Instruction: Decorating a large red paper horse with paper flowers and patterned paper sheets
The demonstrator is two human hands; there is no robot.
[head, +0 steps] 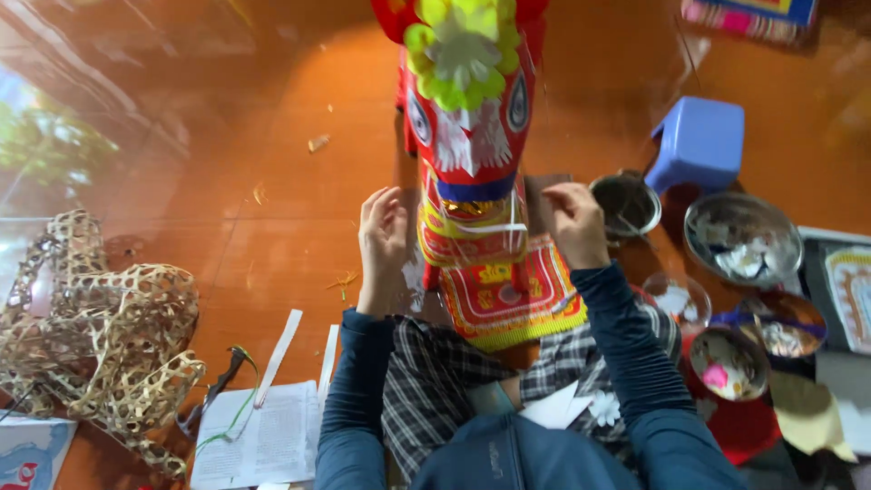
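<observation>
Paper horse figure (472,172), red and gold with a green-and-white rosette on its head, stands on the polished orange floor (272,181) directly before a seated person in blue sleeves and a plaid wrap. Nearest the camera, printed sheets (259,436) and white paper strips (278,356) lie by the floor's near edge, with a woven bamboo frame (100,336) toward the near left corner. The left hand (383,234) rests open against the horse's left flank, fingers loosely spread. The right hand (575,222) is curled at the figure's right side, fingertips pinched narrowly; what they grip cannot be made out. Metal bowls (742,240) of paper scraps cluster along the right edge. Farther back sits a blue plastic stool (699,141).
</observation>
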